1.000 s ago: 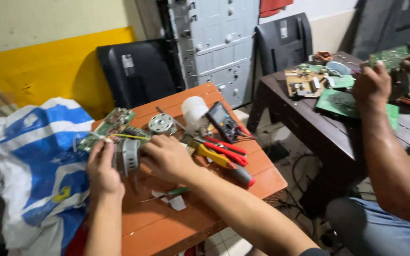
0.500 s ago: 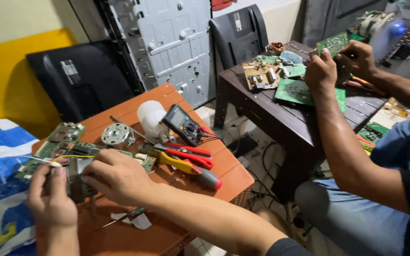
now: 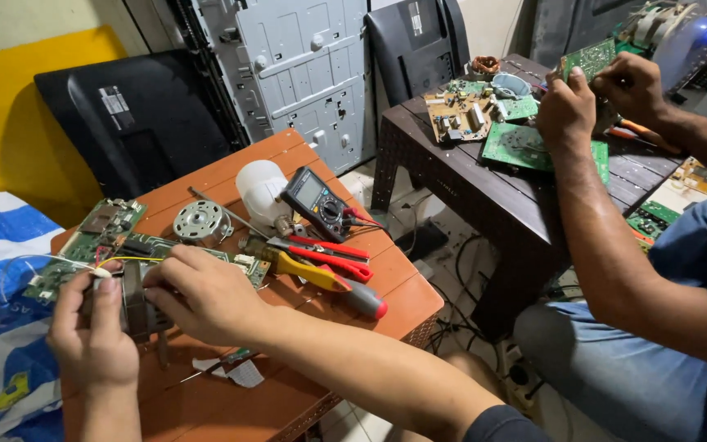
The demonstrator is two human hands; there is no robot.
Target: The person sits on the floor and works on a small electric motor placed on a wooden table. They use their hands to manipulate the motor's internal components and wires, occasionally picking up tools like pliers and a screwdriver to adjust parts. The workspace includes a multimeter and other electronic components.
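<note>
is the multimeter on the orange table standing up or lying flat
Lying, slightly propped. The multimeter faces up on the orange table, its top end leaning against the white bulb; nothing holds it.

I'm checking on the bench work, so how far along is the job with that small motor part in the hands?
Done: tools lie out on the orange table, with the pliers, screwdriver and multimeter beside a green circuit board. In hand: the left hand and right hand grip a small motor-like part. Left: it is apart from the board, with loose wires showing.
</note>
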